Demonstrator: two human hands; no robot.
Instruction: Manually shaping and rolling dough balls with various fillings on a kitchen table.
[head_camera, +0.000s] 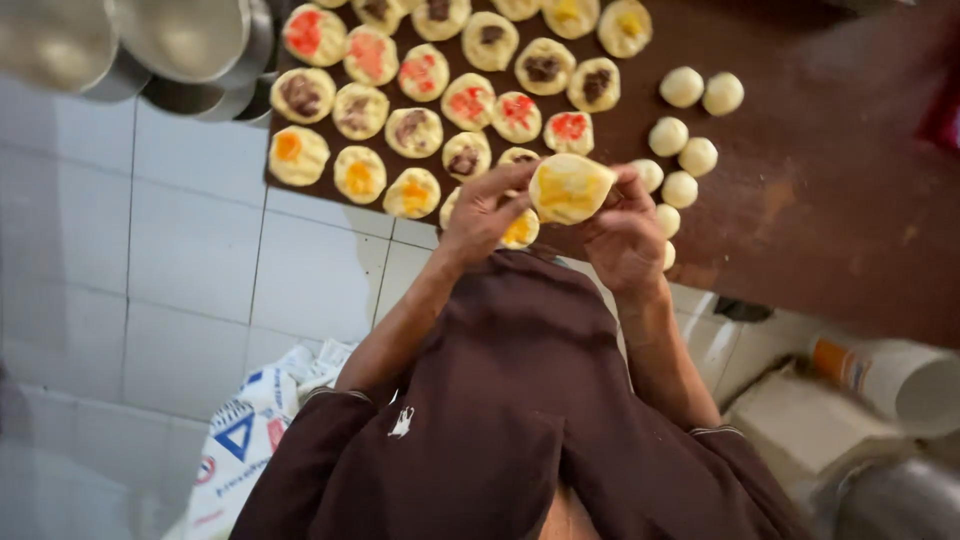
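Yellow-filled dough round (570, 188), held over the brown counter (820, 180) edge, looks soft, light, tearable; left hand (483, 212) and right hand (622, 232) grip pinched on its rim – best hold

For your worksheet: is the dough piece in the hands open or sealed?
Open: the dough piece shows yellow filling on top, uncovered, between both hands.

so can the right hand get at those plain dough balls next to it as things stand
Probably yes, once it lets go. The right hand lies just beside the plain dough balls with nothing between them, but both it and the left hand are pinching a yellow-filled dough round.
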